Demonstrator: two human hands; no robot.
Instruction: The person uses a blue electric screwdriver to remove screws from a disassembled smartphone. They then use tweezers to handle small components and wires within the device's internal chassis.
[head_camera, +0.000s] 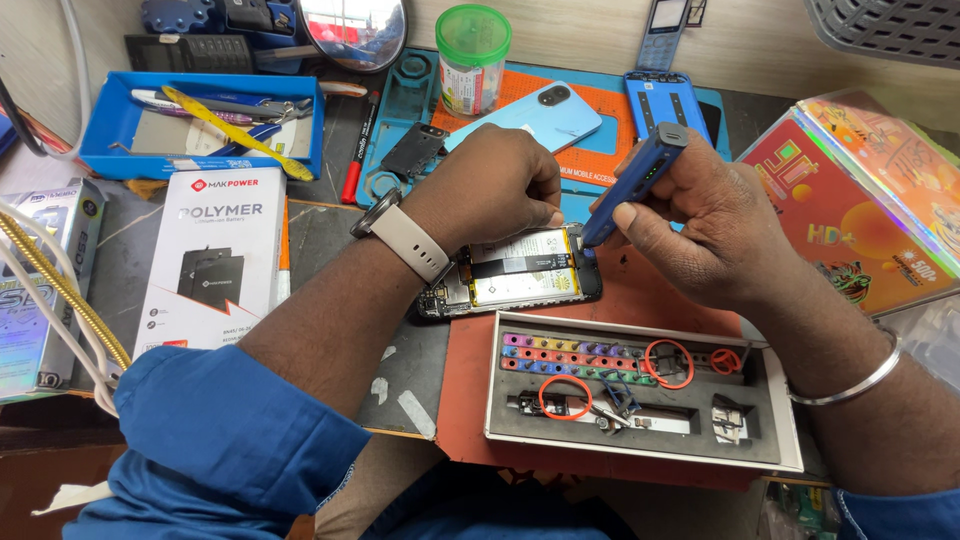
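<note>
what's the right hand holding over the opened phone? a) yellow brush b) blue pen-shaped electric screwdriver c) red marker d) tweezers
b: the right hand grips a blue pen-shaped electric screwdriver, its tip down at the top edge of the opened phone, which the left hand steadies.
</note>
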